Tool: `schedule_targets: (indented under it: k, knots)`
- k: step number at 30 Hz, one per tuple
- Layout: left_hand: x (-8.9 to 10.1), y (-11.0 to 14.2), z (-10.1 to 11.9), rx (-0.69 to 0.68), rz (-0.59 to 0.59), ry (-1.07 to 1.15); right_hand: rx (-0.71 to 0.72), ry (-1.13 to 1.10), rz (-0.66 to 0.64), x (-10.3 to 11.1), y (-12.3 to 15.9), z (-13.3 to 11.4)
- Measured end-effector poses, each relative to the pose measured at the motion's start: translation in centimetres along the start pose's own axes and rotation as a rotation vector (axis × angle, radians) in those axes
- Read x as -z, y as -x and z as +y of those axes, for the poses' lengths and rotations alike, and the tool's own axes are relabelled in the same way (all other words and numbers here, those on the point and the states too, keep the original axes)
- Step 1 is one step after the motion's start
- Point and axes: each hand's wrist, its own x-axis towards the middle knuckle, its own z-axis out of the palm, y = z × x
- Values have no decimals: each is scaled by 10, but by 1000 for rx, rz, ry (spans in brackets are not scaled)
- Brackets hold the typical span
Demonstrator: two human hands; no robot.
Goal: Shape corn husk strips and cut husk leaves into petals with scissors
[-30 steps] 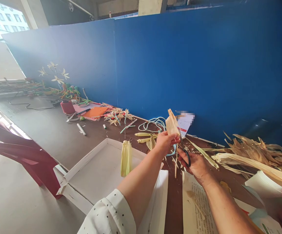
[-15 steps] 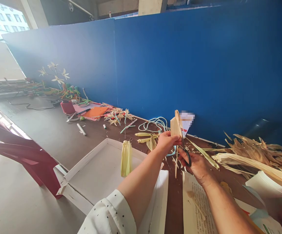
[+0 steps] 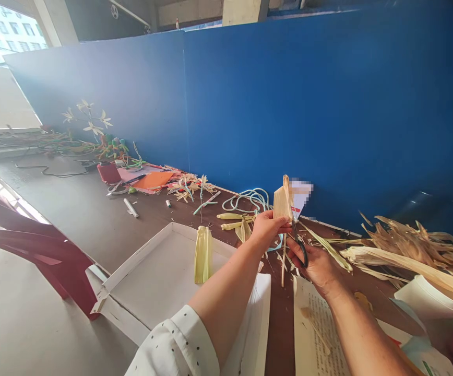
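Pinched in my left hand [image 3: 267, 227] is a dry, pale corn husk [image 3: 282, 202], raised above the brown table. My right hand [image 3: 318, 266] grips a pair of scissors with black handles [image 3: 301, 251]. Their blades point up at the lower right edge of the husk, close to my left fingertips. Whether the blades touch the husk or are parted is too small to tell. A greenish husk piece [image 3: 203, 255] lies on the white box lid [image 3: 152, 271] left of my arm. Two yellow-green rolled husks [image 3: 230, 216] lie on the table beyond my left hand.
Dry husks [image 3: 414, 245] heap at the right, by a white tub [image 3: 432, 297]. A printed sheet [image 3: 316, 334] lies beneath my right forearm. Pale blue cord [image 3: 250, 197] coils near the blue partition [image 3: 289, 104]. Orange paper [image 3: 154, 180] and husk flowers [image 3: 187, 187] lie farther left.
The husk's folded right part has shifted very slightly to the right at its top. Both hands keep nearly the same place and grip.
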Motion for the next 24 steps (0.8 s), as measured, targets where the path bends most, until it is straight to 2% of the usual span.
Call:
schedule_targets:
  k: [6, 11, 15, 20, 24]
  knots:
    - [-1, 1, 2, 6, 9, -2, -10, 10, -35, 2, 0, 0]
    - [-2, 2, 3, 19, 15, -14, 20, 55, 7, -1, 3, -5]
    - [-2, 4, 4, 29, -19, -31, 19, 45, 41, -3, 6, -8]
    - [-3, 5, 4, 73, -99, -82, -13, 29, 17, 0, 2, -6]
    - [-2, 5, 5, 79, -101, -97, -16, 50, 35, 2, -1, -4]
